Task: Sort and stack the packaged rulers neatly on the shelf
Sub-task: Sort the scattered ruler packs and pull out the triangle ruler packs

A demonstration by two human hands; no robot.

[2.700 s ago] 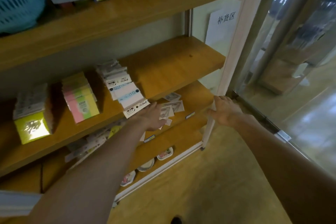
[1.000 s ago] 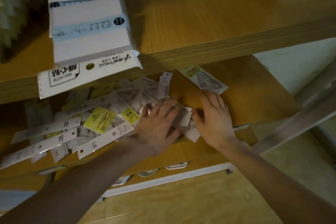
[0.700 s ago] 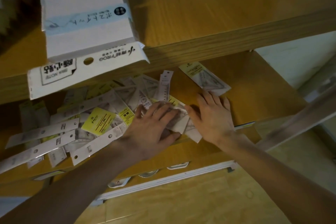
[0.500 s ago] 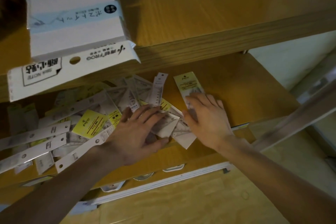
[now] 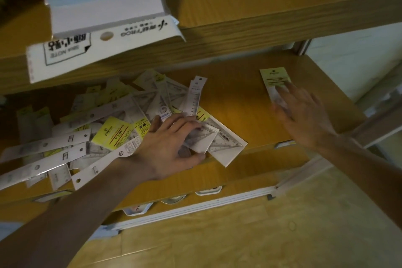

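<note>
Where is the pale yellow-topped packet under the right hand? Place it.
In the head view, the pale yellow-topped packet lies alone on the wooden shelf, right of the heap of packaged rulers, under the right hand's fingertips.

Packaged rulers [image 5: 113, 135] heaped left — one yellow-topped pack [image 5: 274, 81] lies apart.

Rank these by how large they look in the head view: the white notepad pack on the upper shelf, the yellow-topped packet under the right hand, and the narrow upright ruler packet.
1. White notepad pack, clearly largest, though nearer the camera.
2. Yellow-topped packet, partly hidden by the right hand.
3. Narrow upright ruler packet; close to the second, so unsure.
</note>
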